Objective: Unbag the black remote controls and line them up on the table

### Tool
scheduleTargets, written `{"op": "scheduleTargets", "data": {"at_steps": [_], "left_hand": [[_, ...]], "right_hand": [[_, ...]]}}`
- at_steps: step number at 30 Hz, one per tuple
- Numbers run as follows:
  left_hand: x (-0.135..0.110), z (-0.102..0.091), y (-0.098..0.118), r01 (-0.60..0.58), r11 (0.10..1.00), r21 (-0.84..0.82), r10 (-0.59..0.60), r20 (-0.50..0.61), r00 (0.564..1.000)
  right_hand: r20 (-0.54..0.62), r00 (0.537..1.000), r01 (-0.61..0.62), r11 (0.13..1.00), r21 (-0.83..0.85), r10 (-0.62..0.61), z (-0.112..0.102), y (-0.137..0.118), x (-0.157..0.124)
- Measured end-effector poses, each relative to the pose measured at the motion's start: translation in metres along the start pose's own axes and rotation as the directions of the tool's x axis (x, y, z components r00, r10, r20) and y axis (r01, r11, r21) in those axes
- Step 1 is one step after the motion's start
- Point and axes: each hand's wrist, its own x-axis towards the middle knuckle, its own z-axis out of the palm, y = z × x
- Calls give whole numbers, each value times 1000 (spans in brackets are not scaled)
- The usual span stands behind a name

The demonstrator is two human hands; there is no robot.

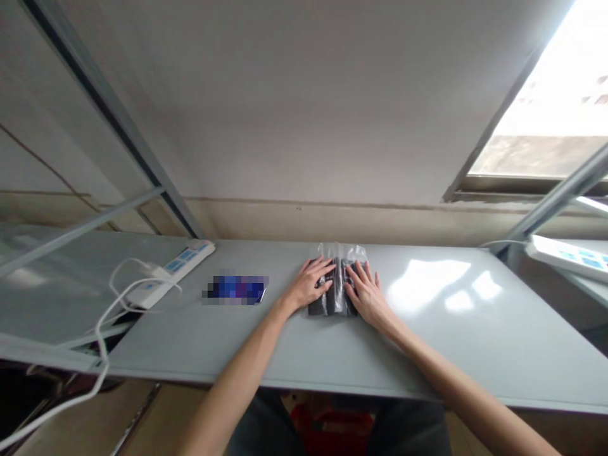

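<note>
A clear plastic bag (339, 288) with dark, folded-looking contents lies flat on the grey table (441, 342), in the middle of the head view. My left hand (310, 283) rests palm down on the bag's left half, fingers spread toward the right. On its right half lies my right hand (367, 292), also flat, with its fingers apart and pointing up and left. Neither hand grips the bag. What exactly the dark contents are, I cannot tell; both hands cover part of them.
A phone (236, 289) with a blurred screen lies left of the bag. Further left is a white power strip (173, 272) with a white cable (101, 342) hanging over the table's edge. Another power strip (567, 253) sits at the right. Metal posts flank the table, with a wall behind.
</note>
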Motion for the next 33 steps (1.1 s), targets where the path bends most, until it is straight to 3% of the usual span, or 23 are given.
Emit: {"op": "scheduleTargets", "data": {"at_steps": [7,13,20,29,33], "left_hand": [[-3,2,-6,20,999,38,-19,-22,1000],[-4,8,-2,-9,993,115,11,-14,1000],[2,7,3,-73,992,102,72,7,997],[2,5,4,-99,993,58,100,-17,995],[3,5,5,-74,995,66,78,-68,995]], "right_hand": [[-19,998,58,998,28,-58,-5,-22,35],[26,992,124,991,60,-126,8,-22,26],[23,995,87,982,168,-92,2,-2,28],[-140,988,97,968,232,-65,2,-9,27],[-146,979,166,967,194,-139,-3,-16,25]]}}
